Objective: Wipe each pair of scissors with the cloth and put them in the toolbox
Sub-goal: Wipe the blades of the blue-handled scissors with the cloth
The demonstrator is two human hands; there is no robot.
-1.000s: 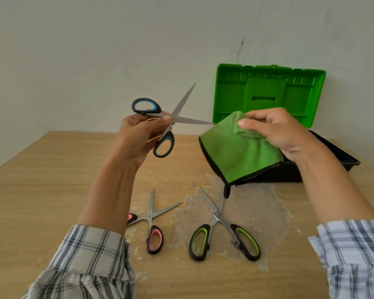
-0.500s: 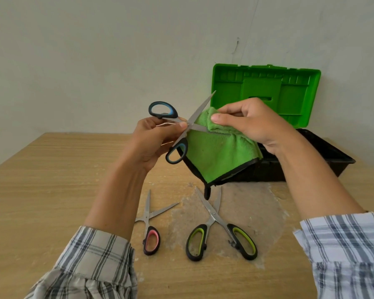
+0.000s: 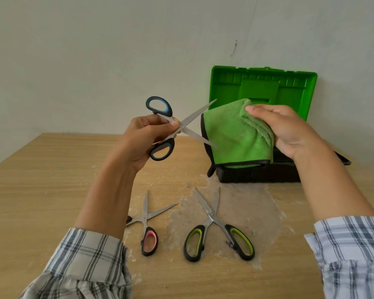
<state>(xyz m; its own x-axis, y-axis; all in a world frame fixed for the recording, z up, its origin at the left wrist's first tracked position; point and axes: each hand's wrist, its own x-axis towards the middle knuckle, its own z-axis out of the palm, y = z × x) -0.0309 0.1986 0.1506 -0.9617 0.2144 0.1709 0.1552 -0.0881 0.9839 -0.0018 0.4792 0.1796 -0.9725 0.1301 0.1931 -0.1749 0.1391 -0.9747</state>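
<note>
- Your left hand grips the blue-handled scissors near the pivot, thumb and fingers curled around the shanks, held up above the tabletop.
- Those scissors are spread wide open: one blade points up and to the right, the other down and to the right.
- Your right hand clutches the green cloth, fingers bunched over its top fold. The rest hangs down in front of the toolbox.
- The lower blade's tip crosses the cloth's black-trimmed left edge. Whether it actually touches the fabric cannot be told.
- The toolbox sits at the far right of the tabletop, its black base open and its green lid standing upright against the wall.
- Two more pairs lie flat on the tabletop in front of you, both open: the pink-handled scissors to the left, partly hidden by your left forearm, and the green-handled scissors just beside them to the right.
</note>
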